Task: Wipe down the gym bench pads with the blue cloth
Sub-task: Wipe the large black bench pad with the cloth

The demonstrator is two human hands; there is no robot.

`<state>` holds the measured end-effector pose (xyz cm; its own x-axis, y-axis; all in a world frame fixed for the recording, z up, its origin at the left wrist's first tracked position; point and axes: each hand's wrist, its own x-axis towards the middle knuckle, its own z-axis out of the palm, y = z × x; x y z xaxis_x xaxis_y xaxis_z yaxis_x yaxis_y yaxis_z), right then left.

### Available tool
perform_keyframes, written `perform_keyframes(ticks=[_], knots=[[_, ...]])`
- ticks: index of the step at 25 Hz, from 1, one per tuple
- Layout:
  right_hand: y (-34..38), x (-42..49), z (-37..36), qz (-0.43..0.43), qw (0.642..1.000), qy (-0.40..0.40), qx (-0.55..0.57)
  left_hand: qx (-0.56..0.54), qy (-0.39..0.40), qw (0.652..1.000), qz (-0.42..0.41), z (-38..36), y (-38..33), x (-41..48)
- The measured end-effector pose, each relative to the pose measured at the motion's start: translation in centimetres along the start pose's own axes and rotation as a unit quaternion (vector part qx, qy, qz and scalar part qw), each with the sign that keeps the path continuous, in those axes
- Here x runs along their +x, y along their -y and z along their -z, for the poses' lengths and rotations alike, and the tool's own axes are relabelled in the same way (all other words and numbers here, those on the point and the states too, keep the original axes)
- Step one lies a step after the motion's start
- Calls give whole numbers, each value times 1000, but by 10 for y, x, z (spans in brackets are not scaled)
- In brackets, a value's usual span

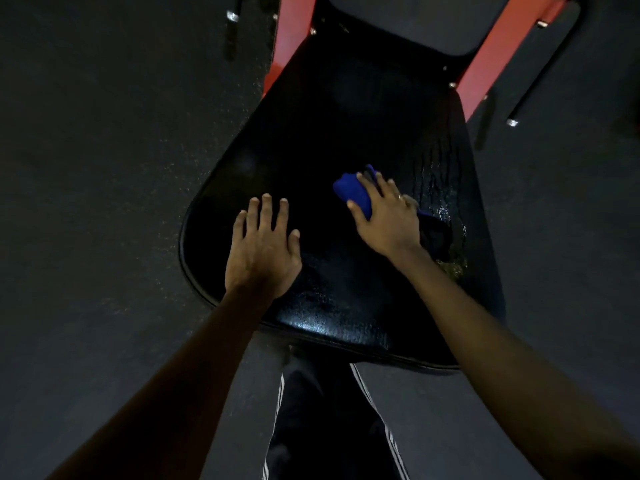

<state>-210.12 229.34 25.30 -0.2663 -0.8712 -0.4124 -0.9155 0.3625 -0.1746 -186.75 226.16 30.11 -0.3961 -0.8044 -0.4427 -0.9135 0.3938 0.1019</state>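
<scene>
A black gym bench pad (pixel 332 133) fills the middle of the view, wide at the near end and narrowing away from me. My right hand (pixel 389 216) presses a bunched blue cloth (pixel 351 190) onto the pad's right half, fingers curled over it. A wet, shiny streak lies on the pad just right of that hand. My left hand (pixel 263 249) rests flat on the pad's near left part, fingers spread, holding nothing. A second black pad (pixel 408 19) shows at the top edge.
Red frame bars (pixel 498 53) flank the pad's far end, one on each side (pixel 287 43). Thin black legs with metal tips (pixel 540 74) stand on the dark speckled floor (pixel 104 168). My legs in dark striped trousers (pixel 332 427) are below the pad's near edge.
</scene>
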Motion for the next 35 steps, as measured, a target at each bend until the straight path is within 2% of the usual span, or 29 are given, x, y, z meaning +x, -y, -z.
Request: perform_keyframes(ticks=[3,6,8,10,18,20,26,29,33,35], knots=[[2,7,3,-7,999,1,35,-1,-4,1000,3,-2,1,0],[13,-88,11,6,999,-24,27,2,7,1000,2,-2,2,-2],[16,-158,18,21,999,-6,29,-2,3,1000,0,-1,2,-1],[6,-179,17,31,999,5,26,-7,-1,1000,-5,-1,2,-1],[-44,-12,6,-79,996,-33,32,-10,-9,1000,-8,-1,0,-2],[-40,-29,5,-64,997,-37,31,-5,-6,1000,-3,-1,0,-2],[-57,-189,20,39,997,-1,61,-61,-17,998,22,-6,-46,-17],[-82,-148,11,39,998,-18,44,-33,-33,998,40,-17,-63,-27],[-118,-40,6,-25,998,-16,50,-11,-31,998,53,-15,-64,-24],[-117,-28,10,-46,997,-24,60,0,-22,998,52,-16,-64,-23]])
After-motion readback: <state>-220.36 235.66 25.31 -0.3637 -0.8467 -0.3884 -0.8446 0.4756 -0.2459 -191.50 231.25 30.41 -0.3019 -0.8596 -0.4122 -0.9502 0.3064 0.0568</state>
